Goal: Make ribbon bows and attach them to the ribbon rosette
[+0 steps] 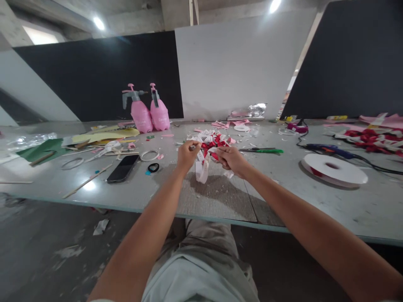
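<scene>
Both my hands hold a bundle of red and white ribbon just above the grey table. My left hand is closed, pinching the ribbon's left side near its top. My right hand is closed on the ribbon's right side. A white loop of the ribbon hangs down between the hands. More looped red and white ribbon lies on the table just behind them.
A black phone, thin sticks, tape rings and coloured paper lie at the left. Two pink spray bottles stand at the back. Green-handled scissors, a glue gun, a ribbon spool and more ribbon bows lie at the right.
</scene>
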`<state>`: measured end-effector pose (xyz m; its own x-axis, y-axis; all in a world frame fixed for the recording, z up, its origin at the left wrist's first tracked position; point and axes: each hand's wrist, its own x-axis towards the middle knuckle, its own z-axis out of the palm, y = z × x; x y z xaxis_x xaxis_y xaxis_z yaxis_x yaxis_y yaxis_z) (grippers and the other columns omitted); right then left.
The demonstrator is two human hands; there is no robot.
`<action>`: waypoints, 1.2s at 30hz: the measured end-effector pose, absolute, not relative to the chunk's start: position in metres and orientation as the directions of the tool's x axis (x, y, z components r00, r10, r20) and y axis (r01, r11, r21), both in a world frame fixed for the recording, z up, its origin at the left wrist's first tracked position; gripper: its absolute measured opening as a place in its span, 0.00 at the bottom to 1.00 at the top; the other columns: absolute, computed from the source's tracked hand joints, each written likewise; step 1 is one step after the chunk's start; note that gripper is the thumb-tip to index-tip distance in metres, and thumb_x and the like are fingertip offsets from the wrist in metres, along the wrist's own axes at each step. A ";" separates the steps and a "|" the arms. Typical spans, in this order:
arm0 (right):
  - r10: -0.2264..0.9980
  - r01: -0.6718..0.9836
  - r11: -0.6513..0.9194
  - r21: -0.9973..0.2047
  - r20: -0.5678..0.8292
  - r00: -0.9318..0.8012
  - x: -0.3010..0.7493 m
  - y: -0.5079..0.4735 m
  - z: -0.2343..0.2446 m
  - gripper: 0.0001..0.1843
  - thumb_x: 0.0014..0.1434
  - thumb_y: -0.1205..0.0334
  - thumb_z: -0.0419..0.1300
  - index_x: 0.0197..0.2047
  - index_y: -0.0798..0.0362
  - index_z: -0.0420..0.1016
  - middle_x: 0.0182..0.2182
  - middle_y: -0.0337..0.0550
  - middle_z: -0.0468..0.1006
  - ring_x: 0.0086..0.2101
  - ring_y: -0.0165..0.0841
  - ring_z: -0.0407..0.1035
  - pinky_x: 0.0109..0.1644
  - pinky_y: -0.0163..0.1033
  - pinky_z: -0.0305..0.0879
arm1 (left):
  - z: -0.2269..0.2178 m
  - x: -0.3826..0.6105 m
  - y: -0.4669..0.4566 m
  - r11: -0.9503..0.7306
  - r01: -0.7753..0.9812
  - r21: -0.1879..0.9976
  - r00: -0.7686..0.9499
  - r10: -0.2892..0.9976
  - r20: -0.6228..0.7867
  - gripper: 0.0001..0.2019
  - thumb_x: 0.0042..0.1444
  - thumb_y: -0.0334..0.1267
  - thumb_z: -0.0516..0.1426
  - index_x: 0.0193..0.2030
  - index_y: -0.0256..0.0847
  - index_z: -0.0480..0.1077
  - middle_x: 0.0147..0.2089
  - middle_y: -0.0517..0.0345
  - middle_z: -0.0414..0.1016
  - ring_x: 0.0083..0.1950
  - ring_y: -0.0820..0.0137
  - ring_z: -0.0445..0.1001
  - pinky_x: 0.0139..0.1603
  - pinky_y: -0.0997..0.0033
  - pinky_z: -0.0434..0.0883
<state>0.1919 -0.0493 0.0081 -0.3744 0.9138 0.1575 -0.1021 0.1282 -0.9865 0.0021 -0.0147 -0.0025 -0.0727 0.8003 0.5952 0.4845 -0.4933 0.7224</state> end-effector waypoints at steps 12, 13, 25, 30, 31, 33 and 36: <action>0.914 -0.152 0.137 -0.979 0.184 -0.362 0.197 -0.049 0.014 0.18 0.50 0.52 0.66 0.23 0.53 0.63 0.17 0.32 0.62 0.15 0.20 0.49 0.17 0.31 0.43 | 0.005 0.024 -0.035 -0.186 -0.131 0.974 0.376 0.900 0.222 0.19 0.48 0.51 0.65 0.27 0.38 0.64 0.20 0.68 0.59 0.19 0.80 0.61 0.26 0.75 0.63; 0.913 -0.161 0.137 -0.978 0.187 -0.362 0.198 -0.048 0.013 0.18 0.50 0.53 0.66 0.23 0.53 0.63 0.17 0.32 0.62 0.15 0.20 0.49 0.18 0.31 0.43 | 0.006 0.024 -0.036 -0.178 -0.132 0.975 0.381 0.899 0.216 0.20 0.48 0.51 0.65 0.27 0.39 0.63 0.19 0.70 0.56 0.18 0.81 0.57 0.25 0.75 0.61; 0.917 0.079 0.224 -0.971 0.183 -0.354 0.200 -0.055 0.023 0.25 0.51 0.46 0.66 0.21 0.51 0.58 0.13 0.27 0.51 0.15 0.19 0.40 0.19 0.34 0.34 | 0.007 0.026 -0.038 -0.151 -0.158 0.976 0.395 0.896 0.202 0.23 0.47 0.54 0.65 0.26 0.41 0.58 0.15 0.74 0.47 0.16 0.83 0.44 0.20 0.77 0.46; 0.877 -0.004 0.191 -0.982 0.172 -0.448 0.202 -0.047 0.015 0.25 0.52 0.47 0.66 0.21 0.51 0.57 0.13 0.27 0.52 0.15 0.20 0.42 0.19 0.32 0.39 | 0.006 0.025 -0.035 -0.252 -0.120 0.960 0.304 0.912 0.277 0.23 0.47 0.54 0.65 0.26 0.40 0.59 0.15 0.73 0.50 0.15 0.82 0.47 0.20 0.77 0.49; 0.870 -0.028 0.177 -0.984 0.169 -0.462 0.202 -0.047 0.014 0.24 0.52 0.47 0.67 0.22 0.51 0.58 0.14 0.27 0.53 0.16 0.20 0.44 0.19 0.32 0.41 | 0.005 0.025 -0.034 -0.264 -0.112 0.958 0.284 0.916 0.285 0.22 0.47 0.54 0.64 0.26 0.40 0.60 0.15 0.72 0.50 0.16 0.82 0.48 0.20 0.77 0.50; 0.860 -0.077 0.161 -0.984 0.178 -0.479 0.202 -0.046 0.012 0.22 0.51 0.48 0.68 0.23 0.52 0.62 0.15 0.29 0.56 0.17 0.21 0.48 0.20 0.32 0.46 | 0.004 0.025 -0.032 -0.290 -0.093 0.952 0.252 0.919 0.304 0.21 0.48 0.54 0.64 0.26 0.40 0.61 0.16 0.72 0.51 0.16 0.81 0.48 0.20 0.76 0.50; 0.861 -0.143 0.146 -0.979 0.197 -0.469 0.202 -0.046 0.012 0.21 0.49 0.50 0.70 0.24 0.54 0.64 0.17 0.31 0.58 0.18 0.21 0.50 0.20 0.32 0.46 | 0.006 0.025 -0.031 -0.421 -0.008 0.907 0.140 0.897 0.418 0.15 0.49 0.48 0.64 0.30 0.40 0.66 0.21 0.68 0.59 0.20 0.79 0.54 0.23 0.75 0.55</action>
<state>0.2017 -0.0464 0.0123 -0.4689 0.8609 0.1972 -0.1430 0.1464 -0.9788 0.0252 -0.0312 0.0059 0.1405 0.8974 0.4183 -0.0081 -0.4214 0.9068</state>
